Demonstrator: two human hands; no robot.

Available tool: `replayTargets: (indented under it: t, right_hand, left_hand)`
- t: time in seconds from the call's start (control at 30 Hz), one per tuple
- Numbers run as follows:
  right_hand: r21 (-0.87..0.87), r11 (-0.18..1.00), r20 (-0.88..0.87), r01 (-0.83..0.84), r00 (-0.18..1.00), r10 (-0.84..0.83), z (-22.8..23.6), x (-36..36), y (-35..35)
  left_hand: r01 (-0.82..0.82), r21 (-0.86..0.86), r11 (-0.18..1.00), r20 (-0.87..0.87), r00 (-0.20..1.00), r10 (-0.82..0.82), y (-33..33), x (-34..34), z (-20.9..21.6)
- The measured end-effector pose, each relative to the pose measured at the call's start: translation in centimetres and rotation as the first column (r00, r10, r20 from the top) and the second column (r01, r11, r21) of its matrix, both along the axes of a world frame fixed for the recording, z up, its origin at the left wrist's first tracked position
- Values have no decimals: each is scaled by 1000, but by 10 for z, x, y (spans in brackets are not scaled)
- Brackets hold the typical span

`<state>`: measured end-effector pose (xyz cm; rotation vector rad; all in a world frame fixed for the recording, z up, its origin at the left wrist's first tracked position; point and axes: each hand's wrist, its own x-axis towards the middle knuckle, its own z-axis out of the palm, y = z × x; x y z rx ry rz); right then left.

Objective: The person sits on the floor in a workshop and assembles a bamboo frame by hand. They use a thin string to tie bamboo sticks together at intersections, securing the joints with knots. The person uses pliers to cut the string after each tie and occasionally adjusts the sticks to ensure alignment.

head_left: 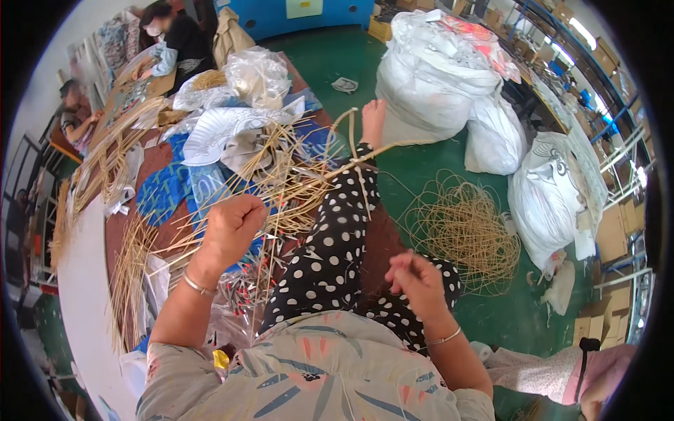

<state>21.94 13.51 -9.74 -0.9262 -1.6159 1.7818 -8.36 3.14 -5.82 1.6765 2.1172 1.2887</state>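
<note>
My left hand (239, 219) is closed in a fist above the left thigh. Whatever it grips, if anything, is hidden inside the fingers. Over my right thigh, my right hand (415, 276) is curled with thumb and fingertips close together, and I cannot make out anything between them. Beyond both hands, a bundle of tan cane-like strips (330, 175) runs slantwise across my leg. A pale strip (357, 160) crosses that bundle near my bare foot (373, 121). Many more thin strips lie fanned out under and beside my left hand.
A tangled coil of thin cane (463, 231) lies on the green floor at right. Large white sacks (439, 81) stand beyond it. Plastic bags (258, 76) and red-tipped pieces (246, 288) cover the brown table. Two people (179, 42) sit far left; another person's sleeve (533, 372) shows lower right.
</note>
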Motion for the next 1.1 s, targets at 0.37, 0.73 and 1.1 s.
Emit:
replayTargets:
  t: [0.37,0.73,1.1]
  right_hand:
    - [21,996,-555,82,830,-57,81,1,11]
    - [-105,988,-674,111,722,-152,90,-3,-1]
    - [-142,989,-720,49,680,-137,100,-2,-19]
  left_hand:
    - [295,93,951,-42,955,-292,-12,53,70]
    - [440,374,817,-376,877,-300,-31,87,84]
    - [374,398,838,760,377,-530,6,150,57]
